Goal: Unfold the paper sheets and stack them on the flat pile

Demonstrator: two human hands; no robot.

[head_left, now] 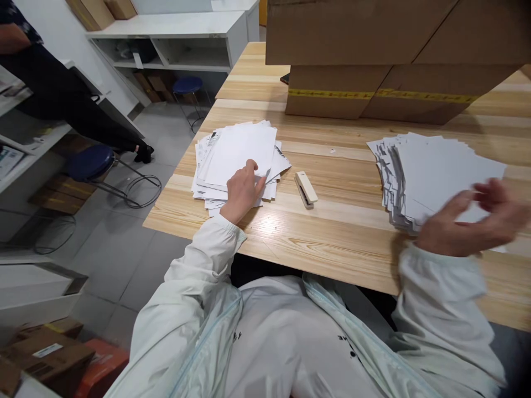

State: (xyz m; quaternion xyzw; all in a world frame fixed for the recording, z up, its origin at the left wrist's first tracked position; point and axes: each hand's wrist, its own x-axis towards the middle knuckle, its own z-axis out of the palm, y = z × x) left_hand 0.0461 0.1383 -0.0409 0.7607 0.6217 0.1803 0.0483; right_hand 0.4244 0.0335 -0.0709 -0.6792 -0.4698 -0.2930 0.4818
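On the left, a loose pile of white paper sheets (244,143) lies with its edges fanned unevenly. My left hand (241,190) rests on the near edge of that pile, thumb and forefinger apart, gripping nothing that I can see. A thicker stack of papers (440,171) sits to the right, its left edges uneven. Over the near right part of this stack is my right hand (468,224), slightly blurred, with the thumb apart from the bent fingers and nothing visible between them. A cream stapler (306,189) lies on the table between the two stacks, touched by neither hand.
Large cardboard boxes (365,91) stand at the back of the wooden table (265,237). A dark phone-like object (285,78) shows beside them. Blue stools (90,162), white shelving (174,25) and a standing person (70,83) are to the left. Cartons (45,354) fill the lower left corner.
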